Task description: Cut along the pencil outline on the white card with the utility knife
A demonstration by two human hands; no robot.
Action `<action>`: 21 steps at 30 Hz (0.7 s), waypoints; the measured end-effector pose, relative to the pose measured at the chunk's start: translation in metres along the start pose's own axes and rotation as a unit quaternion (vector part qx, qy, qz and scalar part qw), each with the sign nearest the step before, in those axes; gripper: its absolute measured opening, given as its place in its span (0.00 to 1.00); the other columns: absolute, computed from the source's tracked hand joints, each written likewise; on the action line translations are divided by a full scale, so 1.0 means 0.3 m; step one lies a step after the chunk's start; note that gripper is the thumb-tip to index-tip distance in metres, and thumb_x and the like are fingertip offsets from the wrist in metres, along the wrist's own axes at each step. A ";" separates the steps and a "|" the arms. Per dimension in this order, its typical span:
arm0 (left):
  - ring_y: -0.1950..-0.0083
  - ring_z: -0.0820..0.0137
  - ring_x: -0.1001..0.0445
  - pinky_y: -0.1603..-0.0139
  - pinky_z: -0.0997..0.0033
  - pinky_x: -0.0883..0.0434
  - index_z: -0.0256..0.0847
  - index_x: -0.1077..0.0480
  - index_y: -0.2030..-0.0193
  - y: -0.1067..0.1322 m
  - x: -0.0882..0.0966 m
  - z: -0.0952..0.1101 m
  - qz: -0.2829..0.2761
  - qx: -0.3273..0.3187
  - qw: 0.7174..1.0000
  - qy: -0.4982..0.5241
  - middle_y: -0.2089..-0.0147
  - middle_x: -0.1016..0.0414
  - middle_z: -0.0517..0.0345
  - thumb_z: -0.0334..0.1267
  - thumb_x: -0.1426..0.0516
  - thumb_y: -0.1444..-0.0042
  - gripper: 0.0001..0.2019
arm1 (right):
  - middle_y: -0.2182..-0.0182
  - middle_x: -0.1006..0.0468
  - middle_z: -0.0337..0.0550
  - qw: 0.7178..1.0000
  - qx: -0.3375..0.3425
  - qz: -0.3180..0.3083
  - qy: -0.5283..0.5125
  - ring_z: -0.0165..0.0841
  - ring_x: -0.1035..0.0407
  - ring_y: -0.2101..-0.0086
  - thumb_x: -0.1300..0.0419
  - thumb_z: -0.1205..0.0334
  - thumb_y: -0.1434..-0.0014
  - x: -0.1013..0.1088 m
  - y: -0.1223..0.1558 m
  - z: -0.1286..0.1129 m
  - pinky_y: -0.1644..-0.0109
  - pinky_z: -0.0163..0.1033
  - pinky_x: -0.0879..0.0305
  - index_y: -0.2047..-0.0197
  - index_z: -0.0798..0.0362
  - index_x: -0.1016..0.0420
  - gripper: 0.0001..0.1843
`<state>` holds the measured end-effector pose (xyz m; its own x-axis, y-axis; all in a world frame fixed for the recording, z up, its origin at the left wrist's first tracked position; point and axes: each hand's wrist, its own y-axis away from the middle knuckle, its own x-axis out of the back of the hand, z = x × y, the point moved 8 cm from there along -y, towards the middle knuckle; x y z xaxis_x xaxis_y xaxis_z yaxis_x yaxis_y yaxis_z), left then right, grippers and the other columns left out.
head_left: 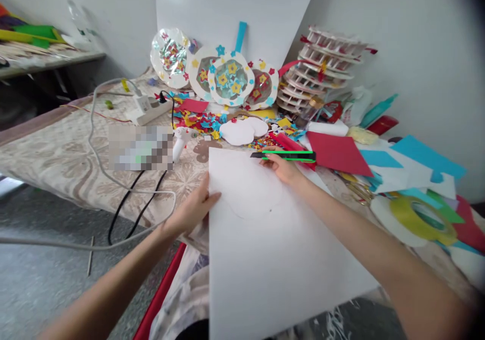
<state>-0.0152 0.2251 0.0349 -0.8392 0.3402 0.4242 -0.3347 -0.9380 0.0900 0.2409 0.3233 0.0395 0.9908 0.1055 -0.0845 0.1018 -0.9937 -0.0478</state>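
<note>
A large white sheet [273, 249] lies on the table in front of me, with a faint curved pencil line drawn on it. My left hand [193, 208] grips the sheet's left edge, thumb on top. My right hand [282, 167] rests at the sheet's far edge, fingers closed on a green and black utility knife [288, 155] that lies level, pointing left.
Decorated paper plates [227, 80] lean on the back wall beside a stack of white trays [322, 69]. Coloured paper scraps, a red sheet [337, 153], blue sheets [424, 158] and tape rolls [420, 219] crowd the right. A power strip [146, 108] and cables lie left.
</note>
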 end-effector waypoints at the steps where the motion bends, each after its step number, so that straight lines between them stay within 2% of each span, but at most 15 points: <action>1: 0.72 0.67 0.30 0.68 0.67 0.30 0.36 0.53 0.30 0.006 0.017 -0.006 -0.014 0.012 0.999 -0.040 0.74 0.31 0.64 0.47 0.49 0.40 0.34 | 0.74 0.23 0.34 1.000 0.002 -0.004 0.001 0.30 0.27 0.73 0.34 0.54 0.54 -0.008 0.015 -0.002 0.65 0.37 0.31 0.61 0.48 0.28 0.16; 5: 0.66 0.65 0.27 0.64 0.69 0.30 0.37 0.49 0.31 0.049 0.056 -0.007 -0.042 0.024 0.986 -0.160 0.70 0.27 0.60 0.50 0.54 0.38 0.31 | 0.73 0.23 0.35 1.000 0.010 -0.021 0.017 0.30 0.27 0.71 0.34 0.56 0.50 -0.019 0.102 -0.019 0.64 0.37 0.31 0.58 0.49 0.28 0.16; 9: 0.65 0.63 0.24 0.63 0.67 0.30 0.35 0.48 0.32 0.084 0.051 0.013 -0.042 0.028 0.959 -0.280 0.68 0.23 0.55 0.49 0.58 0.35 0.29 | 0.72 0.22 0.37 0.998 0.024 -0.011 0.050 0.31 0.27 0.69 0.34 0.56 0.47 0.015 0.162 -0.017 0.62 0.38 0.31 0.57 0.50 0.28 0.15; 11: 0.64 0.59 0.22 0.65 0.64 0.30 0.33 0.45 0.33 0.096 0.042 0.037 -0.037 0.041 0.924 -0.379 0.67 0.22 0.49 0.46 0.58 0.34 0.27 | 0.72 0.22 0.37 0.998 0.029 0.010 0.060 0.31 0.27 0.69 0.35 0.56 0.45 0.042 0.169 -0.004 0.61 0.39 0.31 0.56 0.50 0.28 0.14; 14: 0.61 0.53 0.22 0.67 0.61 0.29 0.33 0.38 0.38 0.106 0.030 0.103 -0.016 0.062 0.852 -0.519 0.63 0.21 0.43 0.40 0.57 0.34 0.22 | 0.73 0.23 0.35 0.997 0.034 0.047 0.060 0.31 0.27 0.69 0.38 0.57 0.43 0.075 0.167 0.018 0.60 0.39 0.31 0.56 0.48 0.29 0.12; 17: 0.51 0.50 0.25 0.61 0.58 0.27 0.35 0.34 0.43 0.079 -0.014 0.212 0.028 -0.003 0.812 -0.583 0.51 0.24 0.40 0.36 0.50 0.37 0.17 | 0.72 0.23 0.35 0.996 0.032 0.059 0.064 0.31 0.27 0.68 0.39 0.56 0.42 0.079 0.169 0.031 0.59 0.39 0.31 0.55 0.48 0.30 0.12; 19: 0.44 0.50 0.29 0.52 0.55 0.28 0.34 0.33 0.45 0.033 -0.082 0.259 0.029 -0.073 0.812 -0.579 0.44 0.28 0.38 0.36 0.46 0.39 0.16 | 0.72 0.23 0.35 0.995 0.036 0.059 0.072 0.31 0.27 0.67 0.39 0.56 0.42 0.077 0.173 0.033 0.58 0.38 0.31 0.54 0.48 0.30 0.12; 21: 0.38 0.51 0.34 0.43 0.54 0.33 0.30 0.34 0.43 -0.031 -0.185 0.263 -0.027 -0.147 0.830 -0.538 0.39 0.32 0.37 0.40 0.45 0.38 0.20 | 0.71 0.23 0.35 0.995 0.046 0.058 0.073 0.31 0.27 0.67 0.39 0.56 0.41 0.080 0.174 0.030 0.58 0.38 0.31 0.53 0.47 0.30 0.13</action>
<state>0.0682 0.2098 0.0818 -0.0049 -0.0242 0.9997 -0.5819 -0.8130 -0.0225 0.2691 0.2743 0.0260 0.9985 -0.0234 0.0501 -0.0163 -0.9903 -0.1378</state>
